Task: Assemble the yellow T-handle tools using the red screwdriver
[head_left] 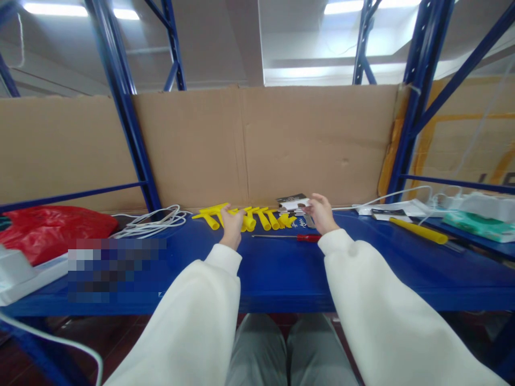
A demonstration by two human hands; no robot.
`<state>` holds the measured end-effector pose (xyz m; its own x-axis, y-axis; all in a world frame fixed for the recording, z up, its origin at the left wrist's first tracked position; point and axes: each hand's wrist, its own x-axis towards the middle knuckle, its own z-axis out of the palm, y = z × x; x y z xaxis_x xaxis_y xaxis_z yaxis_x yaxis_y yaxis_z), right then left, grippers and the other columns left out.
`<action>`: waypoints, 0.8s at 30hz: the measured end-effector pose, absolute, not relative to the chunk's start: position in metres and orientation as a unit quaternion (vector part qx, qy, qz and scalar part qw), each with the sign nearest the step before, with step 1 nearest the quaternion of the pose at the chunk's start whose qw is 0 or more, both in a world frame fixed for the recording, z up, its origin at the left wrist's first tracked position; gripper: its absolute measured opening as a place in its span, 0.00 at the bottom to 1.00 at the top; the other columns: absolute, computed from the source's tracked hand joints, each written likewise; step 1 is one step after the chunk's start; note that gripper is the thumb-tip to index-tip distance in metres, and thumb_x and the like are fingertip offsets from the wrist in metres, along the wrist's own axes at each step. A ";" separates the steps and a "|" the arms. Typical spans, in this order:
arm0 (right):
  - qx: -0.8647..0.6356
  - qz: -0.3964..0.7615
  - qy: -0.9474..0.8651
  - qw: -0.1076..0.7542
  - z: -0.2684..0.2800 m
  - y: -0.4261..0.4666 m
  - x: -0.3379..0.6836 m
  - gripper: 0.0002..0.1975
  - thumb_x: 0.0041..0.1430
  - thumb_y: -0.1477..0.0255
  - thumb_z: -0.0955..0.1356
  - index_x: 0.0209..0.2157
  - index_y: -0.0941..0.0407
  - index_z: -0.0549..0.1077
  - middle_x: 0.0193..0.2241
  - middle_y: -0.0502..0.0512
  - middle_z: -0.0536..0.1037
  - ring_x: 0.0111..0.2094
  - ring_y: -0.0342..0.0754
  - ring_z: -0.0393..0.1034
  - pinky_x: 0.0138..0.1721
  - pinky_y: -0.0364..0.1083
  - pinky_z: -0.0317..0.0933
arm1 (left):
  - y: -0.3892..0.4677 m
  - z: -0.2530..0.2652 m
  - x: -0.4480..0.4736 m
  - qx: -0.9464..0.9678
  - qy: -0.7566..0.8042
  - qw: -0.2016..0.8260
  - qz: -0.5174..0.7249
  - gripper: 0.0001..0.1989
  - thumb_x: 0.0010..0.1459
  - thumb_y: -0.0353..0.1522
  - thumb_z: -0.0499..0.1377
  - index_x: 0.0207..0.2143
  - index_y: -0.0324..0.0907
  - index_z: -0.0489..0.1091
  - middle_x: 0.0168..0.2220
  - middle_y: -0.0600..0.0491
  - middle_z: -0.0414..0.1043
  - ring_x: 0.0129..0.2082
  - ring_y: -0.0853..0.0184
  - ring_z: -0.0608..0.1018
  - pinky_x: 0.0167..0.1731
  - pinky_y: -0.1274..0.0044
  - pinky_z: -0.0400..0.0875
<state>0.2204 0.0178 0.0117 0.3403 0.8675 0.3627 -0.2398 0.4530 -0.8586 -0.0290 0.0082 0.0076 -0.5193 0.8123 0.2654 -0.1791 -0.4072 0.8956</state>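
Several yellow plastic T-shaped handles lie in a row at the back of the blue table. My left hand is closed over the left part of that row, its fingers around a yellow handle. At the right end of the row, my right hand has curled fingers at the edge of some black-and-white printed cards. Its fingertips partly hide what they touch. Small metal pieces lie below the cards. A screwdriver with a red handle lies crosswise in front.
Cardboard walls the back between blue posts. To the left are coiled white cables, a red plastic bag and a white power strip. Rightward lie a yellow-handled tool, a green packet and white cords.
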 end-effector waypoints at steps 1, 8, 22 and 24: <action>-0.382 0.351 -0.410 0.750 0.009 0.024 0.232 0.19 0.44 0.75 0.69 0.40 0.50 0.66 0.28 0.46 0.72 0.23 0.43 0.70 0.31 0.46 0.71 | 0.006 0.009 -0.028 0.348 0.450 0.324 0.756 0.28 0.40 0.23 0.64 0.45 0.44 0.61 0.32 0.58 0.63 0.28 0.71 0.72 0.32 0.78 0.67; -0.456 0.293 -0.281 0.792 0.001 0.034 0.263 0.27 0.44 0.79 0.65 0.49 0.50 0.62 0.44 0.53 0.72 0.23 0.39 0.71 0.29 0.44 0.71 | -0.002 0.014 -0.023 0.356 0.450 0.327 0.751 0.25 0.40 0.23 0.61 0.43 0.44 0.64 0.30 0.58 0.64 0.25 0.71 0.71 0.30 0.78 0.66; -0.451 0.295 -0.386 0.748 0.025 0.043 0.234 0.10 0.43 0.79 0.70 0.27 0.54 0.67 0.26 0.51 0.77 0.29 0.46 0.73 0.28 0.44 0.68 | -0.024 0.020 -0.003 0.401 0.443 0.447 0.665 0.38 0.47 0.22 0.59 0.62 0.44 0.54 0.28 0.57 0.72 0.16 0.72 0.71 0.20 0.80 0.65; -0.471 0.291 -0.399 0.731 0.030 0.050 0.236 0.10 0.42 0.80 0.70 0.26 0.54 0.68 0.25 0.50 0.77 0.28 0.45 0.72 0.28 0.43 0.67 | -0.030 0.023 -0.001 0.406 0.446 0.465 0.647 0.43 0.48 0.22 0.58 0.66 0.43 0.48 0.26 0.56 0.73 0.14 0.71 0.69 0.18 0.80 0.64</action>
<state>0.2360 0.0501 0.0304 0.5129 0.8006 0.3099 -0.0497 0.3881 -0.9203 -0.0009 -0.0303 0.0230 -0.2366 0.9653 0.1107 -0.2399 -0.1685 0.9561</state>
